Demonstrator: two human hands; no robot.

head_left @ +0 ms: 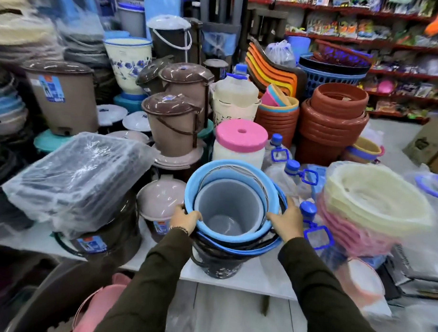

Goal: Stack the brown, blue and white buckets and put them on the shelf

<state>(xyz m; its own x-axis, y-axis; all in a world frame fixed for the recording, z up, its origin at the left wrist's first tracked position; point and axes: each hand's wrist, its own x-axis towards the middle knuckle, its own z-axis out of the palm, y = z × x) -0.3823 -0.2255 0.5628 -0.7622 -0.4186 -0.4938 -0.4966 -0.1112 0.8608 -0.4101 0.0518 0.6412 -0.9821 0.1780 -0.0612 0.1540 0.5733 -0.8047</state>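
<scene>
Gripping the nested bucket stack [232, 216] at lower centre, the left hand [185, 220] is curling its fingers over the blue rim while the right hand [287, 219] is pressing flat against the opposite side. A grey bucket [227, 211] is sitting innermost; the dark outer bucket [219, 265] is mostly hidden, resting on the white table [246, 281].

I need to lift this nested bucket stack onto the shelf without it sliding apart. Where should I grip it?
Probably low on the dark outer bucket, one hand per side. The left hand and right hand now hold only the blue rim of an inner bucket, which might lift out alone. The stack leans, so support its underside too.
</scene>
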